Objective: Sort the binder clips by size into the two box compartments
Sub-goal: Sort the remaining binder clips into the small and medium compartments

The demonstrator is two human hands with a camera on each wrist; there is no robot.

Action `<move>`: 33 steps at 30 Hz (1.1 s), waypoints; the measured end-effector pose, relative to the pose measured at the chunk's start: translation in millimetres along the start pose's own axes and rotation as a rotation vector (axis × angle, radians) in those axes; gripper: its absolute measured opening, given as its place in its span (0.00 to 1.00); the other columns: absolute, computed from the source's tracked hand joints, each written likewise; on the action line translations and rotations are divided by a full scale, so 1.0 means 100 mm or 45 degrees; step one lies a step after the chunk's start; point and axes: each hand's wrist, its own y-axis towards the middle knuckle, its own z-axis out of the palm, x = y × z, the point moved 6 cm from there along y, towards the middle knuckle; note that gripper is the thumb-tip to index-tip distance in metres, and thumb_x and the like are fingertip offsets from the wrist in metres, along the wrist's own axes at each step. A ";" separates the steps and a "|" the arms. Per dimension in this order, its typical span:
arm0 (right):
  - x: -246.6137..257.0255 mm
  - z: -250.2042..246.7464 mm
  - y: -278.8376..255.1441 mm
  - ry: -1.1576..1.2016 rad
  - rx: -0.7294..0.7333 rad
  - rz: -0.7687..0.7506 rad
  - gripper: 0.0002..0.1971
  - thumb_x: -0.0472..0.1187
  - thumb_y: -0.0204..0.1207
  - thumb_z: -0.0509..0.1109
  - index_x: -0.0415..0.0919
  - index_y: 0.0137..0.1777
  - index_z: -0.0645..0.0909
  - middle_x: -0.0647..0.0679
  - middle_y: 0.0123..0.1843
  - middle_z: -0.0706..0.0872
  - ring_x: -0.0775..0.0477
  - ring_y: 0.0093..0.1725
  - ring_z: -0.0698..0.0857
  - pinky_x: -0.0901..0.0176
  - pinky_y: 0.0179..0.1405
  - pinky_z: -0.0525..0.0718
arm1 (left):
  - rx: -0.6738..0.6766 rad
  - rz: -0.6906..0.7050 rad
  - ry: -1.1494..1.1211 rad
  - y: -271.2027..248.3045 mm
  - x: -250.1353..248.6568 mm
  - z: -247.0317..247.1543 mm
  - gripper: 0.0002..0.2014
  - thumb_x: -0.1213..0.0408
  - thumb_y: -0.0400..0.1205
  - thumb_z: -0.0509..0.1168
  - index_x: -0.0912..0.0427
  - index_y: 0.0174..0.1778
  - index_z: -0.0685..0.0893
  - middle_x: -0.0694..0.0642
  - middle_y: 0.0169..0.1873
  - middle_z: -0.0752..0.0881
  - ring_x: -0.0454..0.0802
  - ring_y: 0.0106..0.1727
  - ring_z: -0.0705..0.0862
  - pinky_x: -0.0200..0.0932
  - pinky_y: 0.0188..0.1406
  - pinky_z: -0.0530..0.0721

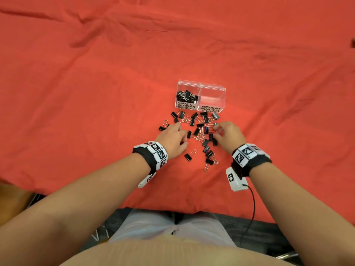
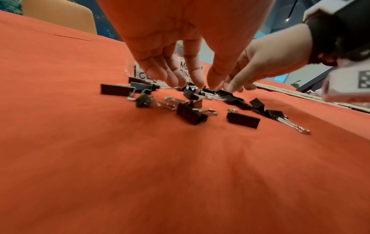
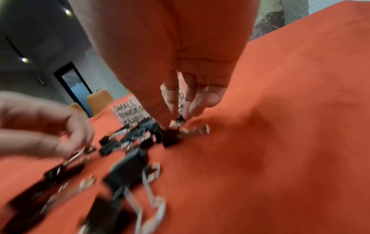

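Observation:
A clear two-compartment box (image 1: 200, 85) stands on the red cloth. Its left half, labelled SMALL BINDER CLIPS, holds several black clips (image 1: 187, 96); the right half, labelled MEDIUM BINDER CLIPS (image 1: 212, 96), holds none. Several black binder clips (image 1: 199, 129) lie scattered in front of it. My right hand (image 3: 178, 120) pinches the wire handle of a black clip (image 3: 171, 138) at the pile's right side (image 1: 214, 131). My left hand (image 2: 206, 86) reaches down at the left, thumb and forefinger tips on either side of a small clip (image 2: 207, 91); whether they pinch it is unclear.
More clips (image 1: 189, 156) trail toward me, between my wrists. The red cloth (image 1: 96, 93) covers the table on all sides, with its front edge near my lap. A black cable (image 1: 251, 204) hangs from the right wrist camera. An orange chair (image 2: 60, 17) stands beyond the table.

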 end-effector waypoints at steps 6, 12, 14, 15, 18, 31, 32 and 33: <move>-0.08 0.14 -0.16 0.028 0.028 -0.081 0.09 0.37 0.72 0.71 0.43 0.51 0.83 0.48 0.45 0.76 0.50 0.41 0.77 0.57 0.50 0.78 | 0.004 0.138 0.062 0.19 -0.29 0.06 0.21 0.58 0.79 0.65 0.56 0.68 0.77 0.55 0.63 0.75 0.54 0.67 0.73 0.54 0.64 0.78; -0.14 -0.15 0.02 0.069 -0.096 -0.035 0.13 0.33 0.73 0.66 0.40 0.57 0.83 0.42 0.49 0.80 0.44 0.49 0.80 0.51 0.58 0.80 | 0.153 0.169 0.273 0.15 -0.30 0.22 0.28 0.58 0.79 0.63 0.51 0.77 0.68 0.55 0.82 0.59 0.58 0.76 0.65 0.54 0.76 0.68; -0.10 -0.17 0.10 0.067 -0.087 -0.035 0.16 0.32 0.74 0.65 0.41 0.60 0.81 0.41 0.52 0.81 0.43 0.54 0.81 0.51 0.60 0.80 | 0.157 0.187 0.275 0.09 -0.31 0.23 0.26 0.58 0.80 0.63 0.49 0.76 0.70 0.55 0.82 0.59 0.58 0.75 0.66 0.52 0.76 0.67; -0.07 -0.16 0.13 0.059 -0.080 -0.035 0.17 0.33 0.74 0.65 0.43 0.63 0.80 0.40 0.55 0.80 0.43 0.54 0.81 0.51 0.59 0.81 | 0.153 0.192 0.272 0.06 -0.31 0.23 0.25 0.58 0.80 0.62 0.49 0.75 0.72 0.56 0.81 0.60 0.58 0.75 0.66 0.52 0.75 0.67; 0.02 -0.10 0.21 0.017 -0.042 -0.037 0.24 0.34 0.76 0.64 0.48 0.72 0.73 0.44 0.57 0.76 0.45 0.51 0.79 0.51 0.51 0.83 | 0.154 0.205 0.256 0.00 -0.29 0.21 0.22 0.57 0.80 0.62 0.48 0.72 0.76 0.56 0.77 0.67 0.57 0.73 0.67 0.53 0.74 0.70; -0.30 -0.14 0.00 0.124 -0.183 0.029 0.15 0.28 0.72 0.63 0.38 0.55 0.84 0.39 0.51 0.84 0.39 0.52 0.82 0.58 0.55 0.75 | 0.134 0.103 0.072 -0.08 -0.14 0.10 0.19 0.59 0.82 0.61 0.53 0.69 0.78 0.53 0.66 0.77 0.53 0.69 0.71 0.51 0.70 0.73; -0.31 -0.16 -0.05 0.152 -0.204 0.032 0.13 0.28 0.71 0.63 0.38 0.52 0.84 0.39 0.49 0.84 0.40 0.50 0.82 0.61 0.52 0.74 | 0.108 0.089 0.047 -0.09 -0.13 0.09 0.18 0.60 0.82 0.61 0.54 0.69 0.78 0.53 0.65 0.78 0.53 0.69 0.71 0.50 0.71 0.73; -0.31 -0.18 -0.10 0.169 -0.214 0.031 0.12 0.28 0.71 0.63 0.38 0.50 0.84 0.40 0.47 0.84 0.41 0.47 0.82 0.62 0.49 0.73 | 0.077 0.083 0.031 -0.10 -0.12 0.08 0.18 0.61 0.82 0.61 0.55 0.68 0.79 0.53 0.64 0.78 0.53 0.68 0.71 0.50 0.71 0.73</move>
